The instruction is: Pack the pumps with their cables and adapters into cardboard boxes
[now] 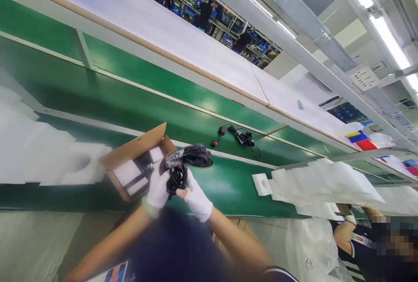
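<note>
Both my hands wear white gloves and hold a coiled black cable in front of my chest. My left hand grips the coil from the left, by a clear plastic wrap around part of it. Fingers of my right hand close on the coil's lower right side; a bare fingertip shows there. Just left of the cable, an open cardboard box sits tilted in view on the green bench. White foam blocks and a dark item between them lie inside the box.
Another black cable with a red-ended connector lies on the green surface beyond. White foam sheets are stacked at left and right. A white shelf runs above. At lower right, a co-worker's arm reaches the bench.
</note>
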`<action>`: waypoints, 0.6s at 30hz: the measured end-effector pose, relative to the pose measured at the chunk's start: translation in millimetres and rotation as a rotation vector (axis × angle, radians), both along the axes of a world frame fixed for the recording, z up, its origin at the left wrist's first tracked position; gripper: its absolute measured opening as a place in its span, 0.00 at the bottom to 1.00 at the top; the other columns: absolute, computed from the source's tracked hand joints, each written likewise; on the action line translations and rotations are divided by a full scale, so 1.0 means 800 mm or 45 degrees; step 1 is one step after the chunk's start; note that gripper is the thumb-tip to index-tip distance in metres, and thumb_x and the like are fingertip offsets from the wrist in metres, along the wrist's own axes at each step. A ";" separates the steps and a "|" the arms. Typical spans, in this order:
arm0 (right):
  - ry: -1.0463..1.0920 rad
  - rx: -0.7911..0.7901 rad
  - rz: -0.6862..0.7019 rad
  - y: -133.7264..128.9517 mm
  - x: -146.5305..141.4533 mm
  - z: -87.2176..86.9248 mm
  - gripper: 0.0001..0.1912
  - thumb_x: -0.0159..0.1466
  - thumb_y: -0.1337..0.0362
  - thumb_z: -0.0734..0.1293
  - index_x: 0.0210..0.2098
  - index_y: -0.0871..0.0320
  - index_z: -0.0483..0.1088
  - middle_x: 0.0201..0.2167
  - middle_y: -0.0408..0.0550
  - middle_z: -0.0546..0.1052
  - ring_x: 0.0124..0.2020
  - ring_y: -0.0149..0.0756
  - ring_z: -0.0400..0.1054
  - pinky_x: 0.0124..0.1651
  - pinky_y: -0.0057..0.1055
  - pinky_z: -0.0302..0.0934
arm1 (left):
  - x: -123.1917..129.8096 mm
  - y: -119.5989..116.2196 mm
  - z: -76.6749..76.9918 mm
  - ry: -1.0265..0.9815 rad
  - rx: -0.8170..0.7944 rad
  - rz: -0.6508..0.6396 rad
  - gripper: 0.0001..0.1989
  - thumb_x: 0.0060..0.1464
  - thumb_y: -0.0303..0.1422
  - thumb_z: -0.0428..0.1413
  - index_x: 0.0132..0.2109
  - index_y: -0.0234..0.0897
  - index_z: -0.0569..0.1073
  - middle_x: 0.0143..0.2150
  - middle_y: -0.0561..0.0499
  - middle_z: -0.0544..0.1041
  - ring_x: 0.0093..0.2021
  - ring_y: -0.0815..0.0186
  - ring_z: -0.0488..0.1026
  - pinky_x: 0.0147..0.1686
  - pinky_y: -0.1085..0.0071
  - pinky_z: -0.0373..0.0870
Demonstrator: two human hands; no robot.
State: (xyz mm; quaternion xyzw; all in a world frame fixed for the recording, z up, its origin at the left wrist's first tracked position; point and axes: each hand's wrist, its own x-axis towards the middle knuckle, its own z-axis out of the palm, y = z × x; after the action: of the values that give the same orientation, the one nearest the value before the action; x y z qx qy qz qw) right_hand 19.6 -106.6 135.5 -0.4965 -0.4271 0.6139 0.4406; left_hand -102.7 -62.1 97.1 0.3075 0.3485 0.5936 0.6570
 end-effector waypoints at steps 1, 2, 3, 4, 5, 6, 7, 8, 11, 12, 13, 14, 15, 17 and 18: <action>-0.115 0.031 -0.078 0.005 -0.004 -0.010 0.38 0.51 0.55 0.71 0.59 0.55 0.59 0.58 0.52 0.66 0.59 0.44 0.60 0.61 0.44 0.53 | 0.005 -0.002 -0.001 0.054 -0.011 0.030 0.25 0.49 0.43 0.60 0.52 0.34 0.69 0.51 0.43 0.73 0.52 0.54 0.70 0.56 0.58 0.63; -0.218 0.065 -0.133 0.010 -0.006 -0.017 0.38 0.51 0.57 0.71 0.59 0.55 0.58 0.57 0.52 0.66 0.58 0.44 0.61 0.61 0.43 0.54 | 0.009 -0.003 -0.002 0.095 -0.016 0.026 0.25 0.50 0.42 0.60 0.53 0.35 0.68 0.53 0.43 0.72 0.53 0.55 0.69 0.58 0.57 0.61; -0.308 0.095 -0.156 0.016 -0.007 -0.020 0.36 0.52 0.58 0.70 0.58 0.55 0.57 0.56 0.51 0.67 0.57 0.43 0.62 0.61 0.42 0.54 | 0.010 -0.003 -0.003 0.113 -0.005 -0.012 0.26 0.51 0.41 0.60 0.54 0.35 0.67 0.54 0.43 0.71 0.55 0.55 0.68 0.59 0.57 0.59; -0.395 0.124 -0.150 0.021 -0.007 -0.018 0.33 0.52 0.60 0.68 0.57 0.56 0.58 0.54 0.51 0.69 0.55 0.42 0.63 0.60 0.41 0.55 | 0.009 -0.002 -0.003 0.108 0.025 -0.087 0.27 0.51 0.41 0.60 0.55 0.35 0.66 0.56 0.42 0.70 0.57 0.54 0.66 0.61 0.57 0.58; -0.491 0.148 -0.127 0.026 -0.004 -0.012 0.31 0.53 0.61 0.67 0.55 0.56 0.59 0.52 0.50 0.70 0.53 0.42 0.65 0.59 0.41 0.57 | 0.005 0.001 -0.004 0.084 0.069 -0.173 0.28 0.51 0.42 0.60 0.56 0.34 0.65 0.57 0.41 0.69 0.58 0.53 0.65 0.61 0.56 0.57; -0.600 0.157 -0.094 0.029 -0.001 -0.003 0.28 0.53 0.63 0.66 0.53 0.56 0.60 0.49 0.49 0.72 0.50 0.41 0.67 0.56 0.40 0.59 | -0.001 0.006 -0.004 0.045 0.123 -0.252 0.29 0.51 0.43 0.60 0.57 0.34 0.65 0.58 0.40 0.68 0.59 0.51 0.64 0.62 0.55 0.56; -0.725 0.148 -0.047 0.030 0.003 0.009 0.26 0.52 0.65 0.65 0.51 0.56 0.61 0.46 0.48 0.74 0.47 0.40 0.68 0.53 0.39 0.61 | -0.008 0.012 -0.002 -0.002 0.180 -0.316 0.31 0.50 0.44 0.60 0.57 0.34 0.65 0.59 0.39 0.67 0.60 0.50 0.62 0.62 0.54 0.56; -0.864 0.133 0.005 0.030 0.006 0.021 0.24 0.52 0.66 0.64 0.49 0.55 0.62 0.43 0.46 0.75 0.43 0.39 0.69 0.50 0.37 0.62 | -0.017 0.019 0.002 -0.046 0.227 -0.348 0.33 0.50 0.45 0.61 0.58 0.34 0.64 0.61 0.38 0.65 0.62 0.49 0.61 0.62 0.54 0.57; -1.257 0.153 0.222 0.021 0.010 0.053 0.21 0.52 0.67 0.63 0.47 0.53 0.65 0.39 0.44 0.76 0.37 0.39 0.71 0.41 0.33 0.63 | -0.040 0.041 0.028 -0.096 0.285 -0.268 0.41 0.45 0.47 0.64 0.62 0.38 0.59 0.65 0.39 0.58 0.65 0.49 0.55 0.62 0.57 0.57; -1.349 0.187 0.302 0.017 0.010 0.058 0.20 0.53 0.66 0.63 0.46 0.53 0.66 0.38 0.44 0.76 0.36 0.39 0.71 0.40 0.33 0.63 | -0.045 0.047 0.039 -0.071 0.274 -0.248 0.42 0.43 0.45 0.66 0.62 0.39 0.58 0.66 0.40 0.58 0.65 0.50 0.54 0.63 0.59 0.56; -1.409 0.225 0.366 0.012 0.009 0.061 0.20 0.53 0.66 0.63 0.47 0.53 0.66 0.39 0.45 0.76 0.36 0.40 0.71 0.39 0.33 0.63 | -0.049 0.052 0.049 -0.037 0.242 -0.255 0.42 0.42 0.43 0.67 0.61 0.39 0.60 0.65 0.40 0.59 0.65 0.51 0.56 0.62 0.60 0.57; -1.446 0.264 0.403 0.007 0.009 0.060 0.23 0.54 0.66 0.63 0.49 0.53 0.65 0.40 0.47 0.76 0.37 0.41 0.71 0.39 0.34 0.63 | -0.052 0.056 0.058 -0.006 0.191 -0.288 0.40 0.42 0.41 0.67 0.60 0.38 0.61 0.63 0.40 0.62 0.63 0.51 0.59 0.61 0.60 0.60; -1.470 0.301 0.415 0.002 0.008 0.056 0.27 0.54 0.66 0.63 0.54 0.54 0.63 0.41 0.49 0.76 0.38 0.42 0.71 0.40 0.35 0.64 | -0.055 0.058 0.064 0.018 0.128 -0.347 0.36 0.43 0.39 0.66 0.58 0.37 0.63 0.60 0.39 0.65 0.59 0.51 0.64 0.58 0.60 0.63; -1.500 0.383 0.387 -0.008 0.008 0.042 0.38 0.54 0.68 0.62 0.64 0.57 0.51 0.45 0.54 0.75 0.41 0.45 0.71 0.43 0.38 0.65 | -0.062 0.059 0.064 0.050 0.029 -0.482 0.30 0.47 0.37 0.64 0.56 0.35 0.65 0.55 0.38 0.71 0.50 0.54 0.72 0.51 0.59 0.70; -1.506 0.430 0.383 -0.014 0.009 0.033 0.43 0.53 0.68 0.61 0.67 0.59 0.43 0.46 0.55 0.74 0.43 0.46 0.71 0.45 0.40 0.65 | -0.066 0.058 0.059 0.063 0.006 -0.529 0.29 0.47 0.37 0.64 0.56 0.35 0.66 0.53 0.38 0.72 0.46 0.55 0.74 0.48 0.60 0.72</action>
State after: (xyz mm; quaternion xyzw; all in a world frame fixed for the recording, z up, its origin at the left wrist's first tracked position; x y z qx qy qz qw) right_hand 26.8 -118.0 161.7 -0.6100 -0.7545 0.2150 0.1113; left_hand -155.4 -16.0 144.3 0.3887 0.2923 0.4384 0.7558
